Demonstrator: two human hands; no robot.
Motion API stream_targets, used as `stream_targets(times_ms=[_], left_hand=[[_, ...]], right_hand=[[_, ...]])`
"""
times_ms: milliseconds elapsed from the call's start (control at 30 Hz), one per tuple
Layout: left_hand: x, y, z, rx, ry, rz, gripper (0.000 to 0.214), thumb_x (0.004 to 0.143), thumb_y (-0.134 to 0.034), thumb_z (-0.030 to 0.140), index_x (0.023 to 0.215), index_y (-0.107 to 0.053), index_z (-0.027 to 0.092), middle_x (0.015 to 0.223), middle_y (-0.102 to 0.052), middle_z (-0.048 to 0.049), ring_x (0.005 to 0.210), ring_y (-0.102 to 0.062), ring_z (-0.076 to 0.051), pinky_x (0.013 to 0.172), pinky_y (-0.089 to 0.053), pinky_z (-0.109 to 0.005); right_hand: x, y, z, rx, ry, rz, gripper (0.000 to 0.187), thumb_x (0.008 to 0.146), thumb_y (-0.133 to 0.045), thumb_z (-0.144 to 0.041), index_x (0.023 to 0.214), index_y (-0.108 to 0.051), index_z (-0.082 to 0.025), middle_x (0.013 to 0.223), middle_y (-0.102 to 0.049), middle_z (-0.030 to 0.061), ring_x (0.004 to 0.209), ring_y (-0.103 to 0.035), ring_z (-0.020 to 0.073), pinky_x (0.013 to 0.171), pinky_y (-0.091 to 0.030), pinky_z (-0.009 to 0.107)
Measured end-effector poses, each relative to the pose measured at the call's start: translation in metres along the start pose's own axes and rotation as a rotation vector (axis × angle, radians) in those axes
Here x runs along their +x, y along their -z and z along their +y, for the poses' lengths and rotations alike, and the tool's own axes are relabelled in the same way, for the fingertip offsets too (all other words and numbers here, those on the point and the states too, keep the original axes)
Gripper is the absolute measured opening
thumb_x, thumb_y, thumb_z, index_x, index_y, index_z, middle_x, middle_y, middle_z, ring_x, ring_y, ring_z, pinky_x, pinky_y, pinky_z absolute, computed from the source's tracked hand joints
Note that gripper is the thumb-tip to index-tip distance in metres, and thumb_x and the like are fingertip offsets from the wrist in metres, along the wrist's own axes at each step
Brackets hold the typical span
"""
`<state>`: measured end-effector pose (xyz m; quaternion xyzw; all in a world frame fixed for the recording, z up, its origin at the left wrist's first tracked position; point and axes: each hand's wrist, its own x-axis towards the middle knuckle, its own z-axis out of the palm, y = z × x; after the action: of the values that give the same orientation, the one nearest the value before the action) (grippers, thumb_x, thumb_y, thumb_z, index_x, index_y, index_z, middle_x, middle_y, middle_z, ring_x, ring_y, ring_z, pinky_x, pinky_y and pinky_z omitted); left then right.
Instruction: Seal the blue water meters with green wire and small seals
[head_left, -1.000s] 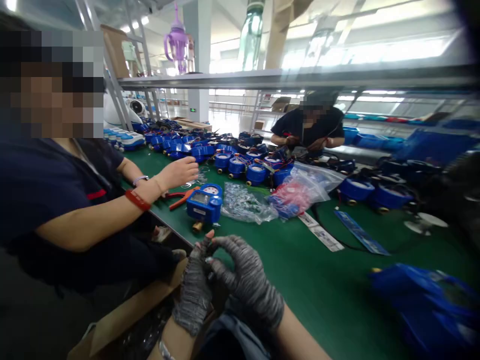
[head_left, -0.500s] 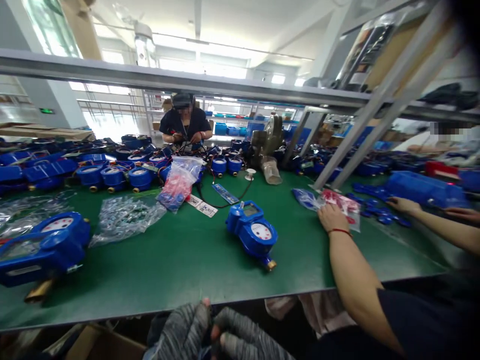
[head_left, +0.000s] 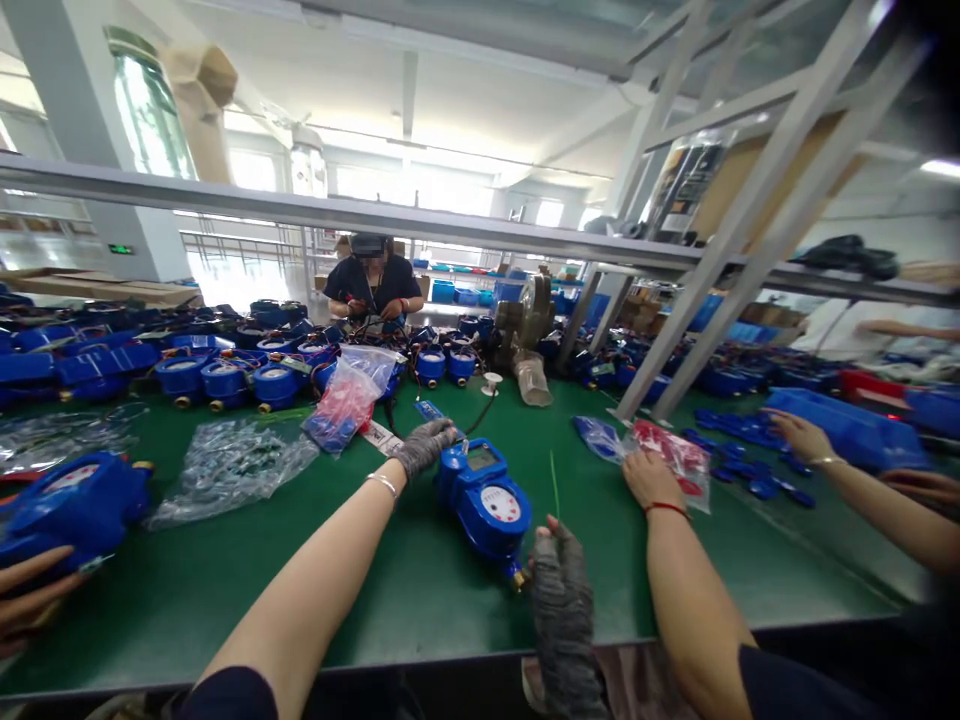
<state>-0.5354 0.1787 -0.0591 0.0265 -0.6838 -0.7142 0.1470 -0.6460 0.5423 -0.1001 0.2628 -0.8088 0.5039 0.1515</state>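
Observation:
A blue water meter (head_left: 489,505) with a small display and a white round dial lies before me on the green table. My left hand (head_left: 426,447), in a grey fingerless glove, reaches to its far left end, fingers curled against the casing; the fingertips are partly hidden. My right hand (head_left: 562,590), gloved alike, is just right of the meter's brass end. Between thumb and fingers it pinches a thin green strand (head_left: 555,485) that stands upward. Beyond my left hand lie a white label strip (head_left: 381,438) and a blue strip (head_left: 428,409).
A co-worker's hand (head_left: 654,480) rests by a bag of red parts (head_left: 675,452); another hand (head_left: 801,438) is by a blue bin (head_left: 847,425). At left, someone's hand (head_left: 34,590) touches another meter (head_left: 71,510). A clear bag (head_left: 240,465), rows of meters (head_left: 274,385) and shelf posts stand beyond.
My hands were together below the table edge; now the left is at the meter and the right is over the table with the green strand. A hand has appeared at the left meter.

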Motion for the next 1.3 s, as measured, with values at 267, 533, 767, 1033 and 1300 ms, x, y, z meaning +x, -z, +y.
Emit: stream_targets(times_ms=[267,533,767,1033,1300], left_hand=[[-0.056,0.048,-0.009,-0.037,0.195,-0.180,0.071,0.065,-0.083,0.053,0.121,-0.065,0.013,0.090,-0.067,-0.0077,0.074,-0.058,-0.016,0.062,-0.043,-0.023],[-0.169,0.085,-0.002,-0.064,0.110,0.113,0.076,0.076,-0.075,0.051,0.134,-0.038,0.018,0.082,-0.063,-0.0031,0.067,-0.058,-0.015,0.058,-0.044,-0.023],[-0.239,0.120,-0.014,0.169,0.006,0.358,0.076,0.069,-0.084,0.040,0.131,-0.046,0.019,0.123,-0.062,-0.0100,0.111,-0.060,-0.026,0.097,-0.050,-0.038],[-0.249,0.114,-0.022,0.631,0.031,0.525,0.059,0.073,-0.077,0.052,0.119,-0.059,0.020,0.096,-0.069,-0.0045,0.085,-0.064,-0.022,0.080,-0.051,-0.034],[-0.250,0.076,-0.047,0.783,0.181,0.604,0.061,0.082,-0.059,0.064,0.116,-0.056,0.014,0.095,-0.069,-0.0143,0.085,-0.067,-0.029,0.078,-0.050,-0.039]], right_hand=[[0.019,-0.054,0.013,0.019,-0.046,0.127,0.046,0.072,-0.031,-0.068,0.051,-0.040,-0.028,0.061,-0.047,0.0116,0.095,-0.052,0.0340,0.094,-0.040,0.054],[0.000,-0.250,-0.123,0.435,-0.126,-0.394,0.036,0.076,-0.061,-0.051,0.087,-0.072,-0.019,0.091,-0.071,0.0075,0.087,-0.064,0.0240,0.082,-0.052,0.039],[0.002,-0.330,-0.205,0.707,-0.070,-0.642,0.028,0.068,-0.072,-0.045,0.078,-0.070,-0.019,0.082,-0.070,0.0030,0.083,-0.062,0.0188,0.075,-0.052,0.032],[-0.042,-0.304,-0.233,0.661,-0.278,-0.184,0.029,0.073,-0.065,-0.046,0.079,-0.070,-0.017,0.063,-0.058,-0.0005,0.059,-0.048,0.0124,0.055,-0.039,0.025],[-0.078,-0.291,-0.218,0.731,-0.218,0.027,0.027,0.082,-0.057,-0.045,0.076,-0.059,-0.018,0.070,-0.058,-0.0011,0.065,-0.054,0.0121,0.063,-0.043,0.025]])
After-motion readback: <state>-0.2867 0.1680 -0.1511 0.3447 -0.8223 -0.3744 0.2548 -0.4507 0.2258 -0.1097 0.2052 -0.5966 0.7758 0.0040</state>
